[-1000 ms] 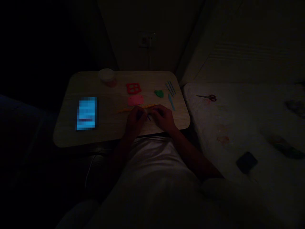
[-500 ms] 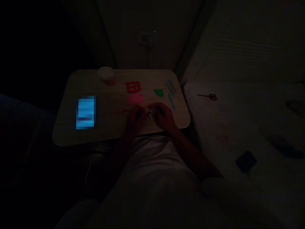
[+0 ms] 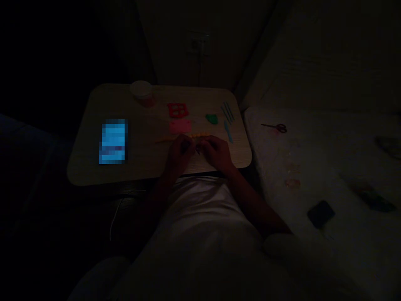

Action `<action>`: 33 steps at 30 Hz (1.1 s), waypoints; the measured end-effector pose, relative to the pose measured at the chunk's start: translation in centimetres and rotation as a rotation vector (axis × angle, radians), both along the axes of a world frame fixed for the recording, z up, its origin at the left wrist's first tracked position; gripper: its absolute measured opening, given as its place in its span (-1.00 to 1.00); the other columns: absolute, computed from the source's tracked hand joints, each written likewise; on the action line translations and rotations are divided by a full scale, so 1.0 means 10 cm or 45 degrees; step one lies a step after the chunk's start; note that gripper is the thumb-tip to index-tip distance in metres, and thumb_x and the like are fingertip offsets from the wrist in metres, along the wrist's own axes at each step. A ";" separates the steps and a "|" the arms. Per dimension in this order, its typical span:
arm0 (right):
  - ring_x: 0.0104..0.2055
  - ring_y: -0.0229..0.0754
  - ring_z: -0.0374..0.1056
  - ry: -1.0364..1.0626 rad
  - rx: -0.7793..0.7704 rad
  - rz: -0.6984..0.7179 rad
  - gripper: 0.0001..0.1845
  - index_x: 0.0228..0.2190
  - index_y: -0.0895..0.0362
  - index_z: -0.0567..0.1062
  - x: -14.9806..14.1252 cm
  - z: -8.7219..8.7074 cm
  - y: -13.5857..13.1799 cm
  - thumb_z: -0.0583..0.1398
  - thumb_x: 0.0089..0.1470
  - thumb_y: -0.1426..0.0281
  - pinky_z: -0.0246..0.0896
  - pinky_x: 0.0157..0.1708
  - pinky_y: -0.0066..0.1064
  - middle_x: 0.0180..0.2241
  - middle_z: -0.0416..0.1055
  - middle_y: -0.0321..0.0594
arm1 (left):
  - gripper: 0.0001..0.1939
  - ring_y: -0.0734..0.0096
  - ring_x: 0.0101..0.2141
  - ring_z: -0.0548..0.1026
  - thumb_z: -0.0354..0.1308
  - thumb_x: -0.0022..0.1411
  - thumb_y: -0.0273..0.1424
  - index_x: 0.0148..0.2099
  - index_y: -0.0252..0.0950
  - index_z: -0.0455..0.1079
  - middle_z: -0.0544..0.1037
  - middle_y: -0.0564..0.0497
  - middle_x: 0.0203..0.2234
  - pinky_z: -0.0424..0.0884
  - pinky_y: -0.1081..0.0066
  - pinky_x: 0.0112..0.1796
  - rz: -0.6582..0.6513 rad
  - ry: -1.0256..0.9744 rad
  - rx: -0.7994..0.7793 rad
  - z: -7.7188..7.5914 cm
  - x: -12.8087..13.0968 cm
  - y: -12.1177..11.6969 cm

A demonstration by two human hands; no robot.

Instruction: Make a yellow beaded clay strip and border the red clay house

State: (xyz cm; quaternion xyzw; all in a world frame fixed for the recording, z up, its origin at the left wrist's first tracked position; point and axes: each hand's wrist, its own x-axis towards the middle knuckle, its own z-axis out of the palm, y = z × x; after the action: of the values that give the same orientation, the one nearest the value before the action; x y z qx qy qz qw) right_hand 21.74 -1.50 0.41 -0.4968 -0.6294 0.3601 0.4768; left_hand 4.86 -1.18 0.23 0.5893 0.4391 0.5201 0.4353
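Observation:
In very dim light, my left hand (image 3: 181,152) and my right hand (image 3: 216,151) meet near the front edge of the small table (image 3: 144,163). The fingers of both are curled and pinched. A small dark piece (image 3: 198,149) shows between the fingertips; its kind is too dark to make out. Just beyond my hands runs a thin orange-yellow strip (image 3: 164,139), bumpy at its right part. Behind it lie a flat pink piece (image 3: 180,126) and a red frame with several openings (image 3: 178,110).
A lit screen (image 3: 112,142) lies at the left. Further back stand a tub (image 3: 142,94), a green lump (image 3: 211,119), thin sticks (image 3: 227,112) and a blue knife-like tool (image 3: 228,131). Scissors (image 3: 275,128) and a dark square thing (image 3: 321,214) rest on the pale surface at right.
The camera view has shifted slightly. My hands stay close together, fingers moving a little around the small dark piece; the things on the table keep their places.

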 end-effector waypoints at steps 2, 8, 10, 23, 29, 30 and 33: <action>-0.40 -0.20 0.39 -0.017 -0.005 0.003 -0.62 -0.44 0.11 0.55 0.00 0.03 -0.01 0.18 0.23 0.11 0.29 -0.33 -0.39 -0.48 0.50 -0.25 | -0.83 0.47 -0.51 0.37 0.25 0.23 -0.29 -0.30 -0.21 0.33 0.42 0.13 -0.53 0.29 0.46 -0.47 0.000 0.001 0.008 0.00 0.00 0.00; -0.44 -0.21 0.35 -0.075 -0.017 -0.018 -0.56 -0.51 0.13 0.54 0.00 0.04 -0.01 0.16 0.24 0.10 0.23 -0.40 -0.40 -0.53 0.46 -0.26 | -0.87 0.46 -0.50 0.38 0.24 0.22 -0.33 -0.30 -0.20 0.34 0.41 0.13 -0.52 0.30 0.45 -0.44 -0.005 0.003 0.006 0.01 -0.01 0.00; -0.43 -0.20 0.37 -0.096 -0.011 -0.026 -0.58 -0.49 0.13 0.56 0.00 0.03 -0.01 0.16 0.24 0.11 0.24 -0.39 -0.40 -0.51 0.49 -0.25 | -0.88 0.46 -0.50 0.37 0.24 0.23 -0.34 -0.29 -0.20 0.35 0.40 0.13 -0.52 0.29 0.45 -0.44 0.001 0.010 0.006 0.01 -0.01 -0.01; -0.37 -0.19 0.40 -0.170 0.033 0.006 -0.67 -0.38 0.13 0.62 0.01 -0.01 0.00 0.18 0.24 0.19 0.25 -0.33 -0.41 -0.42 0.55 -0.24 | -0.89 0.47 -0.51 0.38 0.22 0.23 -0.36 -0.29 -0.21 0.32 0.41 0.14 -0.54 0.27 0.47 -0.46 -0.020 0.006 -0.010 0.03 -0.01 -0.01; -0.42 -0.21 0.36 -0.194 0.040 0.001 -0.66 -0.40 0.14 0.60 0.01 0.00 -0.01 0.18 0.24 0.18 0.21 -0.39 -0.43 -0.46 0.52 -0.24 | -0.87 0.47 -0.51 0.39 0.24 0.23 -0.34 -0.28 -0.20 0.33 0.40 0.15 -0.54 0.28 0.47 -0.46 -0.026 0.013 0.011 -0.02 -0.02 0.00; -0.42 -0.21 0.36 -0.196 0.039 0.000 -0.67 -0.40 0.14 0.61 0.01 0.00 -0.01 0.18 0.24 0.18 0.20 -0.40 -0.43 -0.47 0.52 -0.25 | -0.88 0.47 -0.50 0.39 0.23 0.23 -0.34 -0.28 -0.20 0.33 0.41 0.15 -0.53 0.28 0.47 -0.46 -0.027 0.012 0.017 -0.03 -0.02 0.00; -0.43 -0.21 0.36 -0.202 0.038 -0.008 -0.67 -0.40 0.13 0.61 0.01 0.01 -0.01 0.19 0.23 0.19 0.18 -0.41 -0.43 -0.49 0.50 -0.26 | -0.88 0.46 -0.48 0.40 0.24 0.23 -0.34 -0.28 -0.20 0.34 0.42 0.14 -0.51 0.30 0.46 -0.43 -0.020 0.011 0.028 -0.04 -0.02 0.01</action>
State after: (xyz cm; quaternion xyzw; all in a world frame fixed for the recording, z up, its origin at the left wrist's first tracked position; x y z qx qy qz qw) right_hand 21.82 -1.64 0.56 -0.5185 -0.6690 0.3088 0.4339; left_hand 4.69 -1.12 -0.20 0.5997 0.4306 0.5188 0.4310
